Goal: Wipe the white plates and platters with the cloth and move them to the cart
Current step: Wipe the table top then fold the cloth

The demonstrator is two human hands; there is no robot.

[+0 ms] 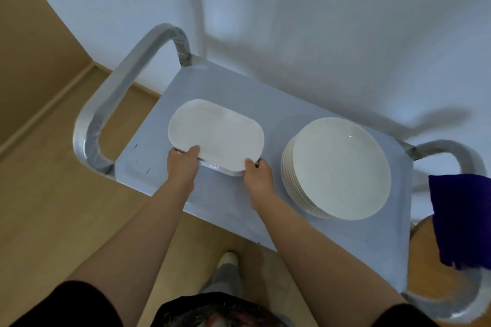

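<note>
A white oval platter [215, 134] lies on a low stack of platters on the left half of the grey cart top [268, 199]. My left hand [183, 164] grips its near left edge, thumb on top. My right hand [258, 175] grips the near right edge the same way. A tall stack of round white plates [340, 167] stands on the right half of the cart. A dark blue cloth [462, 220] hangs at the right edge of view, apart from both hands.
The cart has wrapped metal handles at the left [117, 103] and right [451, 151] ends and stands against a white wall [318, 21]. A round wooden stool [435, 273] sits under the cloth. Wooden floor [53, 207] lies to the left and near me.
</note>
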